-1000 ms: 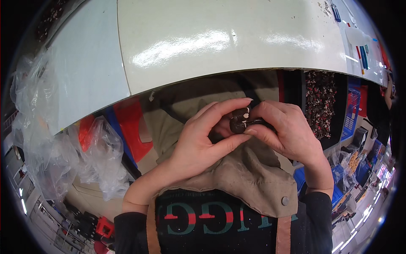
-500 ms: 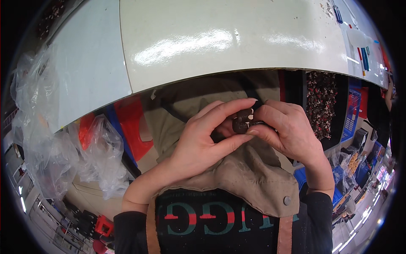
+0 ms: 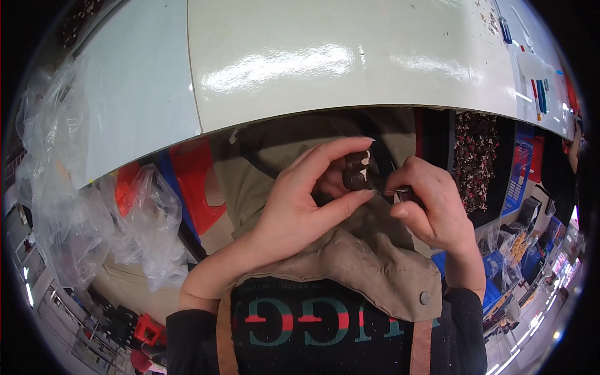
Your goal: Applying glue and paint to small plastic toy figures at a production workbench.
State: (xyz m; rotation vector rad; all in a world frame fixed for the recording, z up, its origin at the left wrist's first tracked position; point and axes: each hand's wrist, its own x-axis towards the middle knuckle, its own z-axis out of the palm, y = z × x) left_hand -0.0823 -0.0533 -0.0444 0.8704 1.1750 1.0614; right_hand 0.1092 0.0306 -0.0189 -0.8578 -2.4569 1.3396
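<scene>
Left hand (image 3: 300, 206) pinches a small dark part (image 3: 356, 170) between thumb and forefinger, above the tan apron (image 3: 369, 269). Right hand (image 3: 431, 209) closed on a thin metal tool (image 3: 397, 192), possibly tweezers, just beside it.

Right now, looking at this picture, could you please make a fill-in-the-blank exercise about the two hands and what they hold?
1. The left hand pinches a small ____ brown part between thumb and forefinger.
2. The right hand holds a thin metal tool whose tip points toward the ____ hand.
3. Both hands work over a ____ apron, below the edge of a white table.

Missing words: dark; left; tan
</scene>
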